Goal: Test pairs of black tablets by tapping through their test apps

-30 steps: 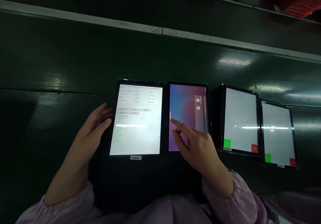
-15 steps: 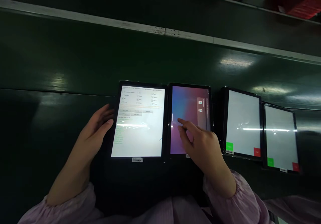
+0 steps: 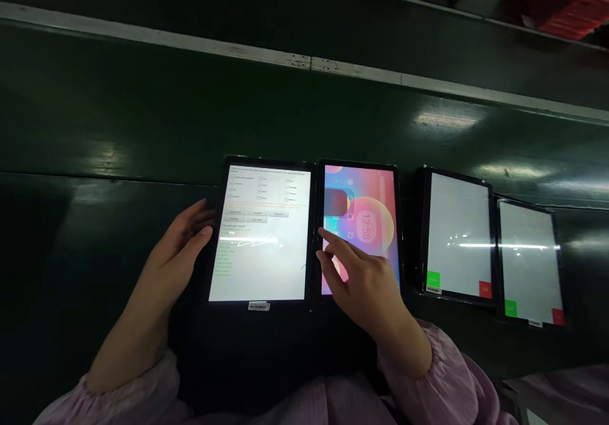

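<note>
Green tabletop [image 3: 157, 127]: right grip [image 3: 368, 285], unclosed, holding nothing, points at the colourful tablet [image 3: 366, 206], likely navigating; left grip [image 3: 176, 257], loosely spread, flanks the checklist tablet [image 3: 261, 247]; next touch needs precision

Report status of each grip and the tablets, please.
Left grip open, beside checklist tablet. Right grip partly covers colourful tablet. Two grey-screen tablets farther right.

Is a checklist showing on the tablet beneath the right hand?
No, that tablet shows a clock reading 12:58 among bright colours.
</note>
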Demonstrator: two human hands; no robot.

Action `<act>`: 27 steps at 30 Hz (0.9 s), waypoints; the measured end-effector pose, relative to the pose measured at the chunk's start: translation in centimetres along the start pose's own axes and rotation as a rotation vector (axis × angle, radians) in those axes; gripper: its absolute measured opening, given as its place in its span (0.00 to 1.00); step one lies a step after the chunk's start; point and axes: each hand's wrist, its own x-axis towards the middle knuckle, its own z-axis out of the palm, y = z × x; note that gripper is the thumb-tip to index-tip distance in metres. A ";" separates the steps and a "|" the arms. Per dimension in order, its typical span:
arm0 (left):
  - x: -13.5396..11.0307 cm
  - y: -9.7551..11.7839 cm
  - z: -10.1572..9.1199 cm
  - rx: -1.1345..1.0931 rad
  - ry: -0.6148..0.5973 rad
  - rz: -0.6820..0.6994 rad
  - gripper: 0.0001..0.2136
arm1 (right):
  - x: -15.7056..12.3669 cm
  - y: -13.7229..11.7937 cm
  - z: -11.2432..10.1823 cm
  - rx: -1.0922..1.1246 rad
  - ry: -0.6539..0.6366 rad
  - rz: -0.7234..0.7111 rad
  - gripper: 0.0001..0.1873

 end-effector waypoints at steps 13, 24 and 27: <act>-0.1 0.8 0.4 -0.052 0.011 -0.040 0.21 | 0.2 0.5 -0.3 -0.048 0.080 0.018 0.19; -0.5 2.1 0.8 0.001 0.014 -0.112 0.26 | -0.2 1.1 -0.4 0.008 0.020 0.112 0.19; -0.6 2.0 0.8 0.031 0.006 -0.114 0.27 | -0.3 1.3 -0.7 0.046 0.004 0.134 0.21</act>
